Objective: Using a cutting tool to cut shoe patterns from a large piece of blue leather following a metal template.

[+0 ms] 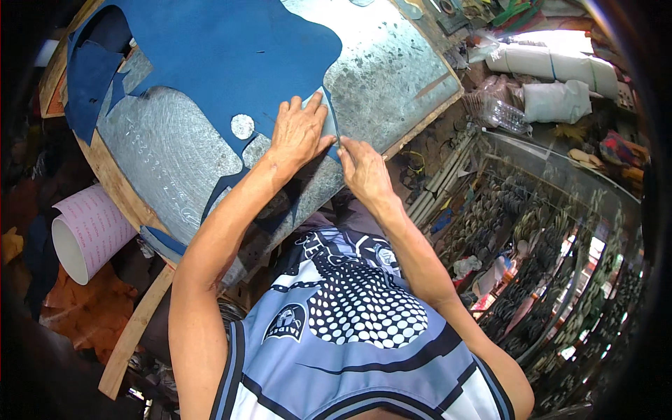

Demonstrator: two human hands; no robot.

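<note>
A large sheet of blue leather [231,49] is spread over a scratched grey metal tabletop [168,154], with curved pieces and a round hole cut out of it. My left hand [299,129] lies with its fingers stretched out on a small pale flat template [329,120], pressing it onto the leather near its right edge. Closed at the template's lower right side, my right hand [365,171] pinches a thin, dark blade-like tool [339,138]. Most of that tool is hidden by my fingers. Narrow blue offcuts trail beneath my left forearm.
A wooden rim [126,189] edges the table. At the left stands a rolled pink-and-white sheet [91,234] above brown leather [87,308]. To the right, a rack holds many dark hanging pieces [546,231]; white wrapped rolls [556,101] lie beyond it.
</note>
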